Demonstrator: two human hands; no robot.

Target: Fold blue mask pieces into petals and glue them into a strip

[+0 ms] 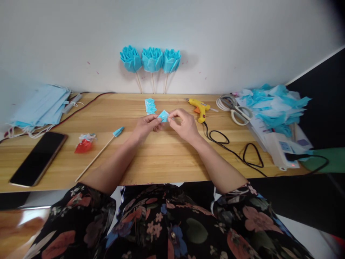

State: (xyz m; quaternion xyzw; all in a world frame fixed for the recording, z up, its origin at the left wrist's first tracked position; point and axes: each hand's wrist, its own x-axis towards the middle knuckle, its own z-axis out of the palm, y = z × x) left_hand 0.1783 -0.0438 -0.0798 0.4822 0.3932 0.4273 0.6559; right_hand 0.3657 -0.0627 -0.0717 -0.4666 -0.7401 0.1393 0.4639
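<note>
A small light-blue piece [163,116], pointed at the top and paler along its right edge, looks like thin, soft sheet. It is held over the middle of the desk [164,158], just beside a few similar blue cutouts [150,106] with jagged right edges. The person's left hand [148,124] pinches its left side between thumb and fingers; the right hand [184,125] pinches its right corner.
</note>
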